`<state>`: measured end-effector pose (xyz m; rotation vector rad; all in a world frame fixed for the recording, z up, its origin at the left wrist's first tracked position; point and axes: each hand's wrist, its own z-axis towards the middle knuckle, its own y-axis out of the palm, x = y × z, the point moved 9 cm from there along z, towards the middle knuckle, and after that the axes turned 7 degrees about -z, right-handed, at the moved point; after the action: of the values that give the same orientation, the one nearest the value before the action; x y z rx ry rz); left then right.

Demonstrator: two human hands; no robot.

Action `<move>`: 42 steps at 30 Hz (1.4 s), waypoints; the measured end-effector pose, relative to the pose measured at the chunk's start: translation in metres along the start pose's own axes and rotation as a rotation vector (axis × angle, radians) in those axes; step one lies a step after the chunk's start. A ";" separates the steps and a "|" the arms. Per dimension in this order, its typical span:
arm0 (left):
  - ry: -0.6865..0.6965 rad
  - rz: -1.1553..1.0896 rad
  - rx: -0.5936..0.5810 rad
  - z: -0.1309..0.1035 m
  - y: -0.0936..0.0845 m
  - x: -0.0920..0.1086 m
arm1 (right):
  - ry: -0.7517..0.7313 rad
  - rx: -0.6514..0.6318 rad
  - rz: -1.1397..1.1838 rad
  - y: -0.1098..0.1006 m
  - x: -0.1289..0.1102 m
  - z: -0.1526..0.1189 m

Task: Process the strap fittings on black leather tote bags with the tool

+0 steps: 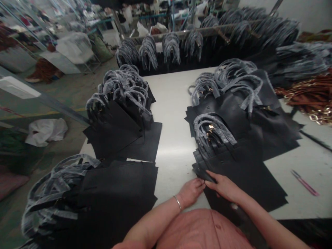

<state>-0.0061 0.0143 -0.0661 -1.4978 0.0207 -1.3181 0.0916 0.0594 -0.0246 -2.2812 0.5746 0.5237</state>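
The left hand [193,190] and the right hand [225,186] meet at the left edge of a black leather-like panel [218,204] at the near side of the table. The left hand's fingers are bent together with their tips on or beside that edge; whether they pinch it cannot be told. The right hand is partly open, index finger and thumb parted with black material between them, and its grip is also unclear. A silver-coloured bangle [177,202] circles the left wrist.

Just beyond the right hand lies a stack of black panels [250,176], with film-wrapped handles [216,129] and a gold-coloured clasp [211,127] at its far side. A slim pink tool [305,183] lies to the right on the white table [173,138].

Across the bare middle strip, a near-left pile [121,186] and a far-left pile [116,128] also carry wrapped handles. Brown straps [311,95] with gold-coloured rings are heaped at far right. Behind the table, bundles of wrapped handles [171,48] hang along a rail.
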 end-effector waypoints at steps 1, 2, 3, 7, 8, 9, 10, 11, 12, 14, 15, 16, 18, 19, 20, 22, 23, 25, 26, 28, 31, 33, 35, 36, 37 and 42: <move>0.001 0.017 0.001 0.001 0.001 0.000 | -0.006 0.001 -0.010 -0.001 -0.003 0.001; 0.004 0.028 0.001 0.001 0.001 0.001 | -0.010 -0.003 -0.018 -0.002 -0.005 0.001; 0.004 0.038 -0.001 0.001 0.001 0.001 | -0.012 -0.011 -0.027 -0.002 -0.005 0.000; -0.002 0.064 -0.029 -0.002 0.002 0.000 | -0.003 -0.067 -0.040 -0.001 0.003 -0.011; 0.002 0.071 -0.045 -0.003 0.004 0.000 | 0.000 -0.075 -0.034 0.000 0.004 -0.012; 0.010 0.079 -0.060 -0.003 0.006 0.000 | 0.000 -0.075 -0.027 0.001 0.004 -0.011; 0.017 0.088 -0.073 -0.003 0.008 0.000 | -0.002 -0.068 -0.024 0.002 0.001 -0.008; 0.020 0.097 -0.082 -0.003 0.010 -0.001 | -0.007 -0.052 -0.024 0.002 -0.002 -0.003; 0.025 0.107 -0.085 -0.003 0.012 -0.001 | -0.014 -0.028 -0.028 0.001 -0.007 0.003; 0.041 0.123 -0.076 -0.001 0.014 0.001 | -0.023 0.048 -0.037 -0.007 -0.016 0.014; 0.051 0.127 -0.068 0.000 0.014 0.003 | -0.023 0.095 -0.036 -0.013 -0.019 0.017; 0.059 0.130 -0.063 0.001 0.015 0.005 | -0.017 0.143 -0.034 -0.021 -0.019 0.019; 0.057 0.131 -0.058 0.002 0.018 0.008 | 0.009 0.211 -0.018 -0.037 -0.013 0.014; 0.051 0.131 -0.060 0.003 0.020 0.009 | 0.023 0.217 0.001 -0.042 -0.006 0.010; 0.051 0.129 -0.063 0.004 0.022 0.010 | 0.036 0.204 0.027 -0.045 0.001 0.005; 0.073 0.122 -0.068 0.006 0.026 0.013 | 0.056 0.127 0.087 -0.042 0.017 -0.004; 0.092 0.117 -0.073 0.007 0.027 0.015 | 0.059 0.074 0.109 -0.036 0.023 -0.008; 0.126 0.105 -0.091 0.008 0.030 0.018 | 0.061 -0.016 0.131 -0.022 0.030 -0.012; 0.139 0.101 -0.104 0.009 0.031 0.019 | 0.061 -0.046 0.134 -0.016 0.030 -0.013; 0.151 0.100 -0.127 0.009 0.032 0.019 | 0.061 -0.052 0.126 -0.008 0.029 -0.010; 0.157 0.104 -0.145 0.010 0.031 0.020 | 0.056 0.002 0.114 -0.010 0.026 -0.004; 0.164 0.106 -0.148 0.010 0.031 0.022 | 0.060 0.024 0.133 -0.014 0.028 -0.002; 0.178 0.114 -0.150 0.011 0.032 0.023 | 0.079 0.028 0.171 -0.018 0.034 0.000; 0.187 0.121 -0.153 0.011 0.034 0.024 | 0.087 0.028 0.192 -0.019 0.036 0.002; 0.196 0.130 -0.160 0.011 0.035 0.025 | 0.091 0.030 0.209 -0.020 0.038 0.004; 0.254 0.135 -0.220 0.010 0.047 0.027 | 0.071 0.060 0.231 -0.025 0.033 0.016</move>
<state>0.0389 -0.0148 -0.0776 -1.4720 0.4360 -1.4223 0.1289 0.0784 -0.0386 -2.1960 0.8842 0.5296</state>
